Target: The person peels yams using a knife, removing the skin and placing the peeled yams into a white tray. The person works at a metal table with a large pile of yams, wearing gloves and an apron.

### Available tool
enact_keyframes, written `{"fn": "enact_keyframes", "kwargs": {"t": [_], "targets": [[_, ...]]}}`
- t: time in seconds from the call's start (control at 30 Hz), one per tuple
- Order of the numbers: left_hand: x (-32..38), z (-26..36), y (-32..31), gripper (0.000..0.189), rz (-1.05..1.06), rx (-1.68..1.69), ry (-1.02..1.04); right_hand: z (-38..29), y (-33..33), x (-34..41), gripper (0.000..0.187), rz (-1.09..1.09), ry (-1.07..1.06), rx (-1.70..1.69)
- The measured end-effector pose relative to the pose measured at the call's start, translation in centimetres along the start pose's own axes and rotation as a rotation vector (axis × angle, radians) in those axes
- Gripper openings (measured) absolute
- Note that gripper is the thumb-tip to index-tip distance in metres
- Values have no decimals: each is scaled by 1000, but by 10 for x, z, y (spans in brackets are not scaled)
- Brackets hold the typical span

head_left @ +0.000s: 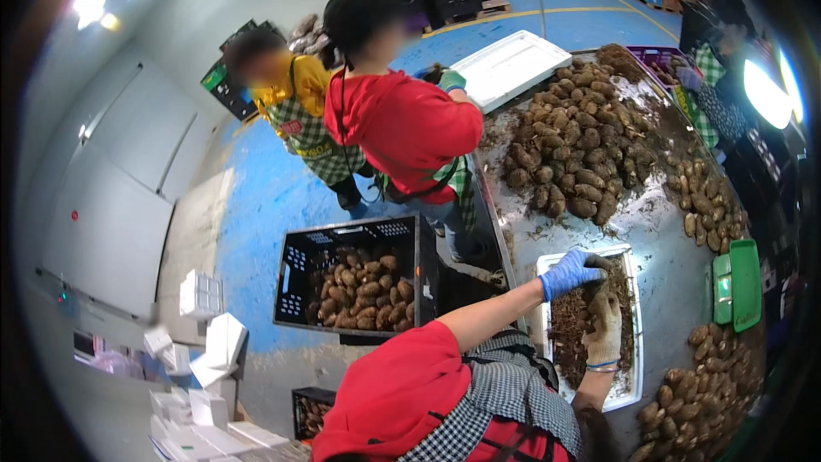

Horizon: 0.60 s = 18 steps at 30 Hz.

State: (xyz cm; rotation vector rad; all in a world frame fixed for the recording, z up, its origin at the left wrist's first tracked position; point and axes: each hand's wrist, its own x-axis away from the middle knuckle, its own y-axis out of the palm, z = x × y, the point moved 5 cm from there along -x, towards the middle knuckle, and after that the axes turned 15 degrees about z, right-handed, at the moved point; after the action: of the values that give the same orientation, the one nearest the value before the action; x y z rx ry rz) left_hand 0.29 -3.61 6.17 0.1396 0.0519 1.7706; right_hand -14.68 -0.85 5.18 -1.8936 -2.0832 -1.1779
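Observation:
My left hand (571,274), in a blue glove, is over a white foam tray (636,353) on the metal table. Its fingers are closed around what looks like a dark brown taro corm (600,262), partly hidden by the glove. Just below it is my right hand (603,327), in a soiled cream knit glove with a bracelet at the wrist. Its fingers are bent towards the left hand; whether they grip anything is hidden. Loose brown root fibres and soil (567,333) lie in the tray under both hands.
A large heap of hairy corms (577,141) covers the table's far part. Cleaner corms (699,391) lie right, near a green plastic container (746,285). A black crate (349,231) of corms stands left. Co-workers (404,128) stand nearby; one holds a white foam lid or tray (513,70).

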Motion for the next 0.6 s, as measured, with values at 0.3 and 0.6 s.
{"fn": "enact_keyframes", "kwargs": {"t": [0.3, 0.6], "targets": [[20, -18, 2, 32, 146, -1, -63, -4, 9, 6, 48, 37, -538, 421], [26, -6, 20, 33, 212, 10, 136, -15, 11, 20, 48, 87, -575, 393]]}}
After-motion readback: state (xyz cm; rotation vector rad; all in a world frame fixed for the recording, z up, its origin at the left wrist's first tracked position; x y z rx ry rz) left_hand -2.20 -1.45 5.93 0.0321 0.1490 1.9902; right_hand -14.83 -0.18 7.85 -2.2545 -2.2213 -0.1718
